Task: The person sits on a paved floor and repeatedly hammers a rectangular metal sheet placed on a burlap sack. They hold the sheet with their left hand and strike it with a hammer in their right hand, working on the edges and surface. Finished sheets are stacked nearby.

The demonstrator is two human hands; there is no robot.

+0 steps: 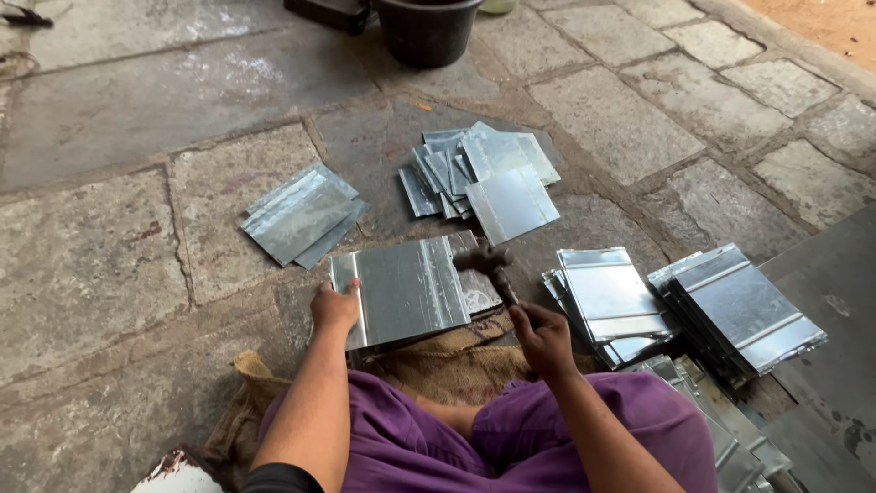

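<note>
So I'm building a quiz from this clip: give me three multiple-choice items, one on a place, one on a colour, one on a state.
1. Where is the black bucket?
A. top of the view, past the sheets
B. beside the right knee
C. on the burlap

2. What colour is the person's garment?
A. green
B. purple
C. white

3. What is the right hand doing?
A. resting open
B. holding a sheet
C. gripping a hammer

Answers: 1 A, it stands on the stone floor at the top edge. 2 B, purple cloth covers the lap. 3 C, fingers wrap the handle, while the left hand steadies the metal sheet.
</note>
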